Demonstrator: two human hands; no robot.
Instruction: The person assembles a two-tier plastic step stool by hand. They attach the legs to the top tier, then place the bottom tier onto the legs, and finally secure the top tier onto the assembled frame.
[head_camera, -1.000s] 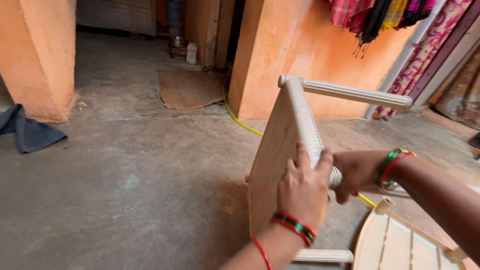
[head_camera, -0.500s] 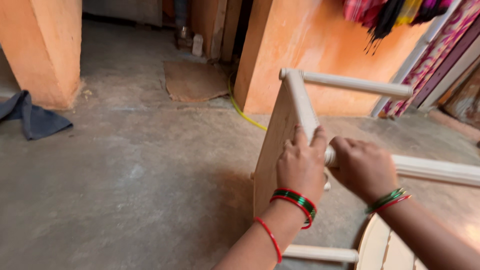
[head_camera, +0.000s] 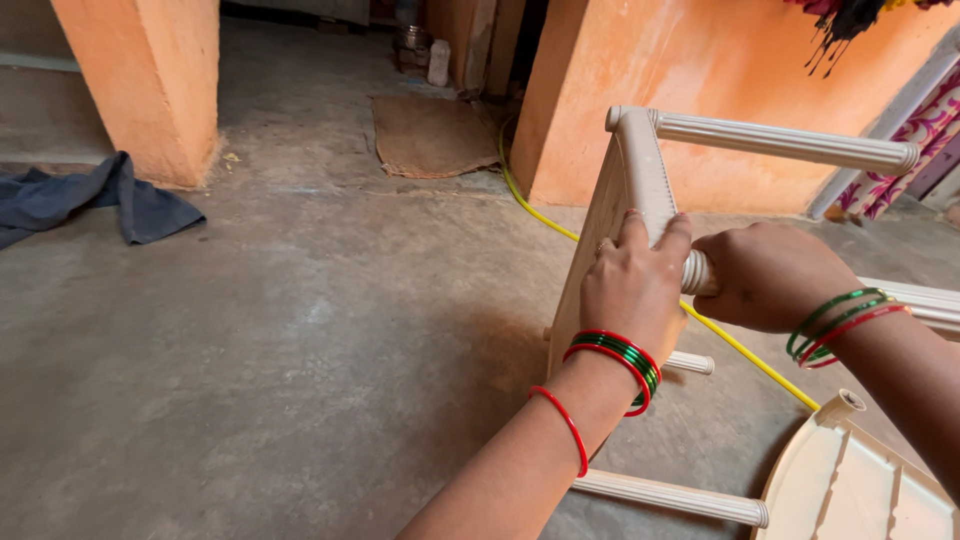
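Presently listed: cream plastic stool (head_camera: 625, 215), lying tipped on its side on the concrete floor (head_camera: 300, 350), seat panel standing upright on edge.
Left hand (head_camera: 635, 285): fingers closed over the top edge of the seat panel, gripping it; red and green bangles sitting at the wrist.
Right hand (head_camera: 765, 272): fist wrapped tight around a ribbed stool leg (head_camera: 920, 300) where it is meeting the seat corner, just beside the left hand, the two almost touching.
Upper leg (head_camera: 790, 142): sticking out sideways above both hands, untouched.
Lower legs (head_camera: 670, 495): jutting out below the left forearm.
Second cream stool piece (head_camera: 850, 490): lying below the right forearm, underside ribs showing, one peg standing up.
Yellow hose (head_camera: 750, 355): running across the floor behind the seat and beneath the right hand.
Blue cloth (head_camera: 90, 200): crumpled far off to the left of the left hand, by an orange pillar (head_camera: 150, 80).
Brown mat (head_camera: 430, 135): lying well beyond the hands, beside the orange wall (head_camera: 720, 70).
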